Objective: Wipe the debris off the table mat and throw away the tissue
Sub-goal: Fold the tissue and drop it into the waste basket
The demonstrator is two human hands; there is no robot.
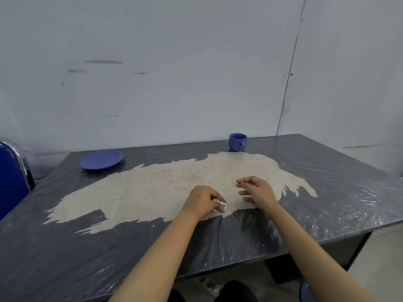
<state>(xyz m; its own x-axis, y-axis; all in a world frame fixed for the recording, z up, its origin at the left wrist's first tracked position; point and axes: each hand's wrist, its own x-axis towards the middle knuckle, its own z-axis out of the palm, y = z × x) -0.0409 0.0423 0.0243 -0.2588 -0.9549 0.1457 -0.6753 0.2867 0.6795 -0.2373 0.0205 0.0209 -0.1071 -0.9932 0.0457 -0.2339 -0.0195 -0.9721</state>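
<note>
head view: the tissue (pixel 220 204), a small white crumpled wad, lies under the left hand (pixel 204 201) near the front edge of the mat (pixel 152 188), a pale, ragged-edged sheet spread over the dark, film-covered table (pixel 327 192). the tissue is judged very light, soft and easily torn; it should be held bunched in the fingertips with downward pressure, since a loose hold would let it roll or shred under the stroke. the mat looks thin and limp, with frayed margins, so it may slide or ruck on the glossy film unless pinned. left fingers (pixel 214 196) are curled together over the wad, pressing it to the mat, only a white fringe showing beyond them; whether the thumb grips from below cannot be told. the right hand (pixel 258 190) sits just beside, on the mat, holding nothing; its fingers (pixel 243 183) are loosely bent and slightly parted, tips pointing left, the lower ones seeming to touch the mat, perhaps to steady it, though contact is not certain. debris shows only as faint speckling on the mat, too fine to resolve. a blue plate (pixel 101 159) rests on the table beyond the mat's left part; a blue cup (pixel 237 142) stands at its far edge. no bin is visible.
</note>
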